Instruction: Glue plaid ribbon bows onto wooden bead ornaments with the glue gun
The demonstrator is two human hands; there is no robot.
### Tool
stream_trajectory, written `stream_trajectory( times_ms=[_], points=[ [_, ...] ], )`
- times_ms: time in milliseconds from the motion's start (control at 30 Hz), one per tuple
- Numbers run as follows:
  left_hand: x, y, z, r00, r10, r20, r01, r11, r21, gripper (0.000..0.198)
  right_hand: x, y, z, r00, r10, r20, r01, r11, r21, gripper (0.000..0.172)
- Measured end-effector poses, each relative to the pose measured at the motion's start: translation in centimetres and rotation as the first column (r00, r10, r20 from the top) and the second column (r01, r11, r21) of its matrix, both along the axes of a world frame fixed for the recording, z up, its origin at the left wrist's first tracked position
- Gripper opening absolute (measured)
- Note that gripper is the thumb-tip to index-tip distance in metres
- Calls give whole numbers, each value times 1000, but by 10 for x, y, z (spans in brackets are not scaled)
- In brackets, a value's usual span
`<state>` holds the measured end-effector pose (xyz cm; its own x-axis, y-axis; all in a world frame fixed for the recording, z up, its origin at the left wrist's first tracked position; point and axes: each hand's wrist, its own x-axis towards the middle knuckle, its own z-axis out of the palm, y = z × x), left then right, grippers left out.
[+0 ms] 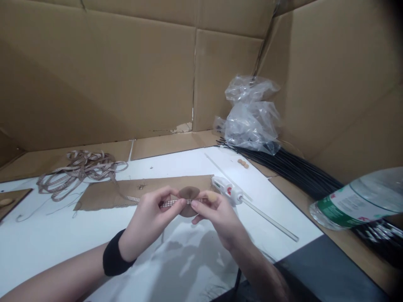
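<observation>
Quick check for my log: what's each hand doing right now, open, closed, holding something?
Left hand: closed, pinching the checked ribbon against the round brown piece.
Right hand: closed, pinching the same ribbon and piece opposite.

A craft workshop is suggested by 1 glue gun (224,185) and checked ribbon (82,171) spread on a white table (63,239), which is enclosed by cardboard walls (126,75) and flanked by bundled black rods (302,171).
</observation>
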<state>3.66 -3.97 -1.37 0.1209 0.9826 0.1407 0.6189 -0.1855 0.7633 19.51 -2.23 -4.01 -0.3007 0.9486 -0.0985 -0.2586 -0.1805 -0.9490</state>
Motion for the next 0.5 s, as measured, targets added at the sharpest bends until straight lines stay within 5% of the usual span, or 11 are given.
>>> stream_trajectory(
  times_ms=[333, 433, 500],
  points=[
    [-7, 4, 1, 984, -166, -57, 166, 986, -11, 22, 6, 2, -1, 994, 86, -62, -89, 995, -52, 19],
    [-8, 7, 0, 969, -153, -193, 195, 955, 225, 19, 5, -2, 1, 998, 38, 47, -40, 998, 38, 15],
    [-7, 7, -2, 957, -65, -284, 187, 884, 429, 17, 4, -6, 0, 982, -91, 165, 51, 971, 232, 8]
  ],
)
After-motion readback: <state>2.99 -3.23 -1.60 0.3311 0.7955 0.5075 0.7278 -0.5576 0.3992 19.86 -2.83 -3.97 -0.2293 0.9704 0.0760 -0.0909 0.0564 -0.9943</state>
